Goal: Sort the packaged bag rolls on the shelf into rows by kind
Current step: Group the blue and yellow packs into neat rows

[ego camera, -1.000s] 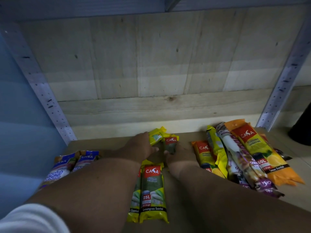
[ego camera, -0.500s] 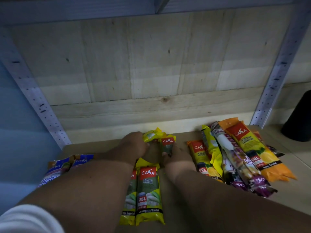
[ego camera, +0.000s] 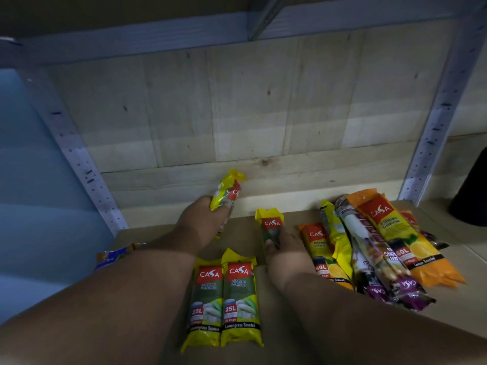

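My left hand (ego camera: pixel 203 222) grips a yellow-green Casa roll (ego camera: pixel 227 192), lifted and tilted up off the shelf board. My right hand (ego camera: pixel 283 242) holds another yellow-green roll (ego camera: pixel 270 222) that lies on the shelf at the back middle. Two more yellow-green 25L rolls (ego camera: pixel 228 299) lie side by side in front, between my forearms. On the right is a mixed heap: orange 60L rolls (ego camera: pixel 390 227), a yellow roll (ego camera: pixel 333 227) and purple rolls (ego camera: pixel 387 283). A blue-labelled roll (ego camera: pixel 118 255) peeks out at the left behind my left forearm.
The brown shelf board (ego camera: pixel 245 227) is backed by a pale wooden wall (ego camera: pixel 237 114). Perforated metal uprights stand at the left (ego camera: pixel 79 159) and right (ego camera: pixel 432 133). A dark object (ego camera: pixel 471 191) sits at the far right edge. A metal shelf beam (ego camera: pixel 237 30) runs overhead.
My left hand has lifted its yellow-green roll up off the shelf and to the left. My right hand still holds the other roll on the board. The camera tilted up slightly.
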